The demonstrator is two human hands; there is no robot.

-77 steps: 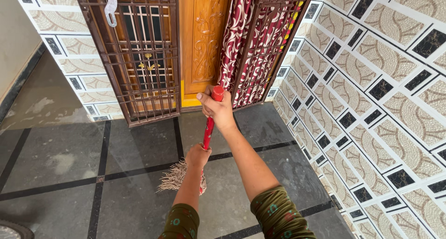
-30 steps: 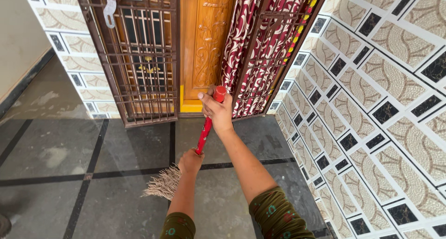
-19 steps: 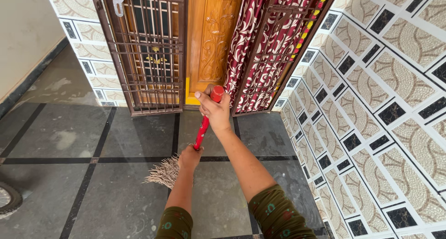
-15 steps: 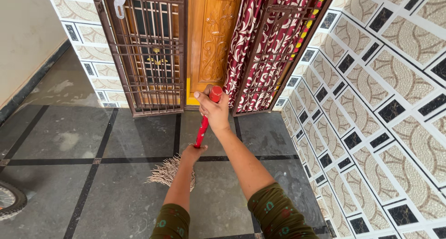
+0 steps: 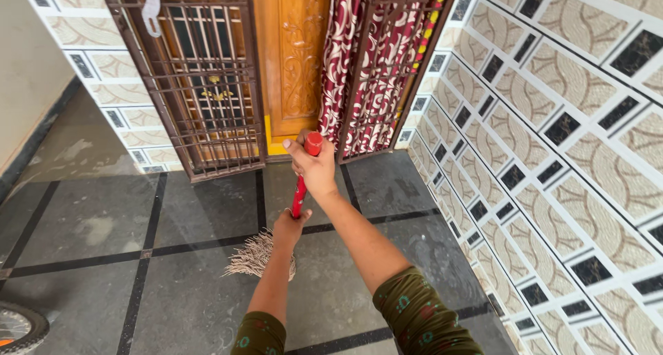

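One mop [image 5: 266, 248] is in use here, and both hands are on its red handle [image 5: 299, 189]. The right hand [image 5: 314, 167] is clenched around the top end of the handle, farther out, with the red cap showing above the fist. The left hand [image 5: 290, 225] is closed around the handle lower down, nearer the person. The pale stringy mop head [image 5: 255, 257] lies on the dark stone floor [image 5: 186, 217], just left of the left hand and touching a black inlay line.

Two metal grille gates stand at the far side: one brown gate [image 5: 186, 85] on the left with a single pale latch plate [image 5: 150, 13] hanging near its top, and one gate [image 5: 394, 58] on the right, swung against the tiled wall [image 5: 552, 141]. Between them is one carved wooden door [image 5: 290, 51] with a yellow strip at its foot, and one red and white patterned curtain [image 5: 359, 72]. Part of one wheel [image 5: 17, 327] shows at the near left corner.
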